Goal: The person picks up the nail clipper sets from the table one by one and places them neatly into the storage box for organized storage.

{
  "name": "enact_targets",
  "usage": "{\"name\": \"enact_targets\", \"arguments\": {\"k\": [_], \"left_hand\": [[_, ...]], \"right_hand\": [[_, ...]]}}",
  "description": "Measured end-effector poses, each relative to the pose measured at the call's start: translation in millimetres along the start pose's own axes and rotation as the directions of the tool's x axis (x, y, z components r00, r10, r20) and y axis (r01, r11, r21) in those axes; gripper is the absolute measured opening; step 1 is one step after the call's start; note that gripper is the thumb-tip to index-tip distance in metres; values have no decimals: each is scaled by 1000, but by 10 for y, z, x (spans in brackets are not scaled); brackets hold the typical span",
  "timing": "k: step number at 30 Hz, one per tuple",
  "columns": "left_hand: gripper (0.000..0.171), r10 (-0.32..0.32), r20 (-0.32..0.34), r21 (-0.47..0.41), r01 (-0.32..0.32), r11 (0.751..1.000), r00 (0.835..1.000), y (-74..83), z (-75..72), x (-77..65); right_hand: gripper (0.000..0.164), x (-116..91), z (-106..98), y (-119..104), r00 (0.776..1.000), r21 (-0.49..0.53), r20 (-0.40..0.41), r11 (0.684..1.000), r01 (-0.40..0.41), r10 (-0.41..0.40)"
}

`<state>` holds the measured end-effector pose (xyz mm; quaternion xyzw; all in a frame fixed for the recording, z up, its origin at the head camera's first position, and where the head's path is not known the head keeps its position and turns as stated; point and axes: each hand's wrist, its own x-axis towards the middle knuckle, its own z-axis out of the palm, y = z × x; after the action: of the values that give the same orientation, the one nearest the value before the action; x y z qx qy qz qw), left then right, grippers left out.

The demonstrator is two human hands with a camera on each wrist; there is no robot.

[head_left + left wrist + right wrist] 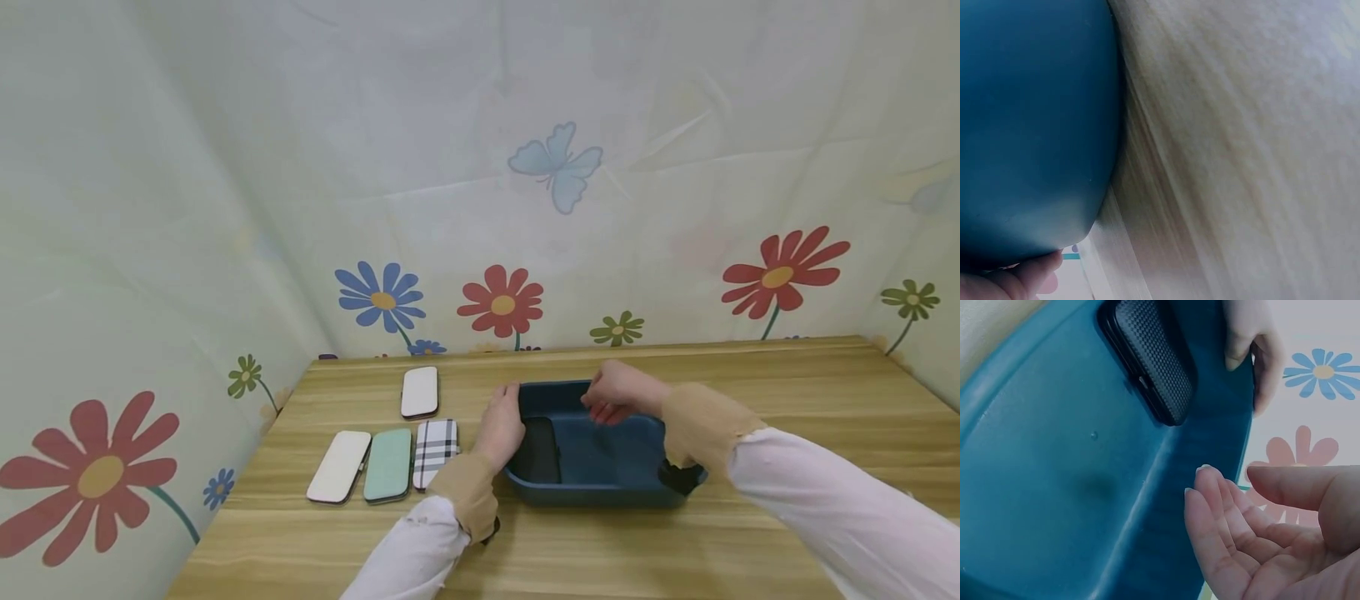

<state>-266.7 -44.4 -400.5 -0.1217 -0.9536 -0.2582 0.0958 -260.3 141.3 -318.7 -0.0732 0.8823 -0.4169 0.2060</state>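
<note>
1 blue bin (pixel 600 497), left hand (pixel 501 427) gripping its left wall, thumb inside. Right hand (pixel 622 393) above bin, fingers loosely curved, holding nothing. 1 black case (pixel 542 450) inside, left end. Left of bin: 2 white cases (pixel 339 467), 1 mint-green case (pixel 388 464), 1 plaid case (pixel 435 452).

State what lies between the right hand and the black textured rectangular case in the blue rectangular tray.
Right wrist view: only the bare blue tray shows between the right hand and the black case.

Pale flower-printed sheeting (pixel 450 183) behind a wood-grain table (pixel 810 392)
</note>
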Motion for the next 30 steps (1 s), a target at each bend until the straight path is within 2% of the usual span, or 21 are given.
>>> {"name": "enact_targets", "arguments": {"k": [12,20,26,30], "left_hand": [[51,-9,4,-8,9,1000,1000,-10,12,7],[51,-3,6,-10,3,1000,1000,-7,19,1],[51,-1,-1,-11,1,1000,1000,-8,19,1],[51,6,-4,-9,-6,1000,1000,-10,16,2]], "right_hand": [[21,-57,-151,54,999,7,-32,1000,28,-27],[18,-96,-247,116,998,66,-50,997,45,-42],[16,-128,-331,134,996,63,-69,997,54,-49],[16,-150,-400,162,993,55,-85,995,89,-84]]}}
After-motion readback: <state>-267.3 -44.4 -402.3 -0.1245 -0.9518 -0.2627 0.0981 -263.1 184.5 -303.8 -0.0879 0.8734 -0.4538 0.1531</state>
